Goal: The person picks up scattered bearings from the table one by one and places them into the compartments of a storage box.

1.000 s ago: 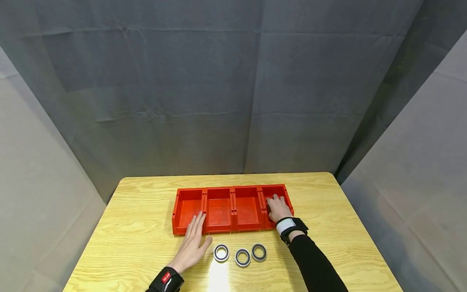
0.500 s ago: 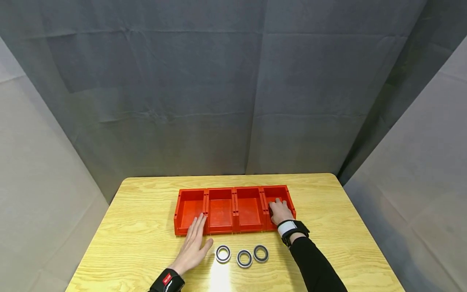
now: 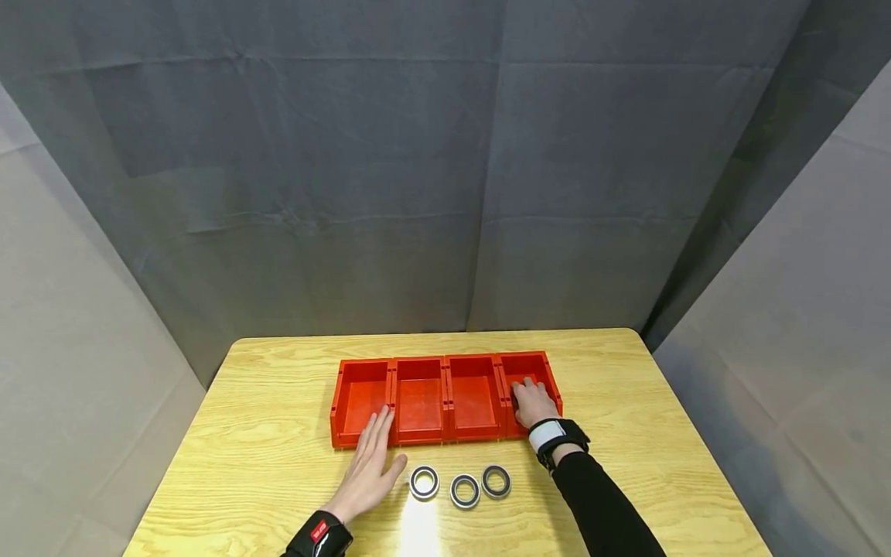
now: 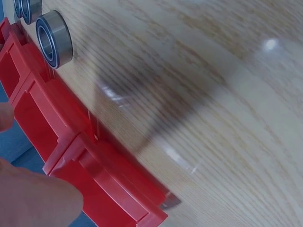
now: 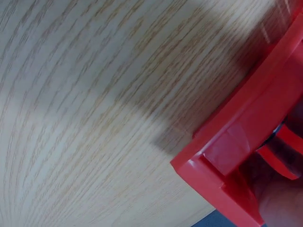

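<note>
Rings [image 3: 413, 483], black-and-silver metal, qty 3: on pale wood-grain table [image 3: 278, 441], approx. 6 o'clock of red plastic 4-compt. tray [image 3: 473, 435]. L hand [image 3: 367, 473]: fingers straight, nothing held, 7 o'clock. R hand [image 3: 533, 404]: in 3-o'clock compt. [image 3: 522, 367] by dark glinting item [image 5: 273, 136]; grip can't tell. Est.: early; 3 out, 1 maybe in.

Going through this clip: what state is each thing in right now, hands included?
Red bins: upright, open-topped, in a row
Left bearing: flat on the table, apart from the others
Middle bearing: flat, close beside the right one
Right bearing: flat
Left hand: fingers straight, over the leftmost bin
Right hand: inside the rightmost bin; grip unclear
Left wristband: fastened
Right wristband: fastened
</note>
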Available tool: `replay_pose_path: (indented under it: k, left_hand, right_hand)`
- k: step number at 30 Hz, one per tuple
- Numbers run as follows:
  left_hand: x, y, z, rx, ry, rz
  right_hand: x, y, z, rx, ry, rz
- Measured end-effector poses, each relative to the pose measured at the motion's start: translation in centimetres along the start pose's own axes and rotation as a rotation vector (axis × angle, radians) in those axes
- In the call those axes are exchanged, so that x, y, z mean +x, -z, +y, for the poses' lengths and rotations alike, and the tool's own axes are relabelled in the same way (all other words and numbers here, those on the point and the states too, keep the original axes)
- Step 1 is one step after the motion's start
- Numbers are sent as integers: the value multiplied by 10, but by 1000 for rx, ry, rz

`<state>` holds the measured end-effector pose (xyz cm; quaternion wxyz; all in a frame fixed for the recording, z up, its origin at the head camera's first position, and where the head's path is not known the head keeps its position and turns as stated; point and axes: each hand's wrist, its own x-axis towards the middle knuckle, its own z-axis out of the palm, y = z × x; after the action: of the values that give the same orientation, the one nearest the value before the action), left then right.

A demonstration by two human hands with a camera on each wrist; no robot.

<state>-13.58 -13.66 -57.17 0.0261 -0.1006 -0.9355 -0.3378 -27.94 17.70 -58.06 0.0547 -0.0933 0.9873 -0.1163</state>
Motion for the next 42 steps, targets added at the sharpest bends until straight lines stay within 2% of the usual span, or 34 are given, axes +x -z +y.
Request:
replay_pose_path:
  k: [9, 20, 31, 42]
  left_hand:
    - [2, 1, 1, -7, 4, -1]
    - [6, 3, 1, -4, -3, -6]
    - [8, 8, 10, -44, -28, 32]
    - [12, 15, 13, -61, 12, 14]
  right_hand:
    - [-8, 12, -4, 30, 53, 50]
    - [-22, 29, -12, 173, 18, 103]
    - [-46, 28, -7, 273, 29, 186]
    - [-75, 26, -8, 339, 48, 196]
